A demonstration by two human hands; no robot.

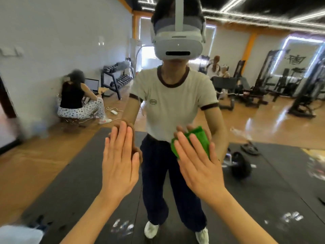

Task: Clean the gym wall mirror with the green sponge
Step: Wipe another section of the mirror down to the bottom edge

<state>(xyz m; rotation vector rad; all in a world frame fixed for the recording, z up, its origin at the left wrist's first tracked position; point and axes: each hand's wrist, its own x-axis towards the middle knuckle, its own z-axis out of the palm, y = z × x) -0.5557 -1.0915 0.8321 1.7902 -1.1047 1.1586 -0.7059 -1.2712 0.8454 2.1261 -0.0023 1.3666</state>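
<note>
The wall mirror fills nearly the whole view and shows my own reflection and the gym behind me. My left hand lies flat against the glass with straight fingers, left of centre. My right hand presses the green sponge against the mirror with straight, spread fingers. The sponge shows between and above my fingers, and its lower part is hidden under my palm. The reflections of both hands meet my fingertips on the glass.
Reflected in the mirror are black floor mats, a dumbbell, weight machines at right, a dumbbell rack and a seated person with a laptop at left. Smudges mark the glass low down.
</note>
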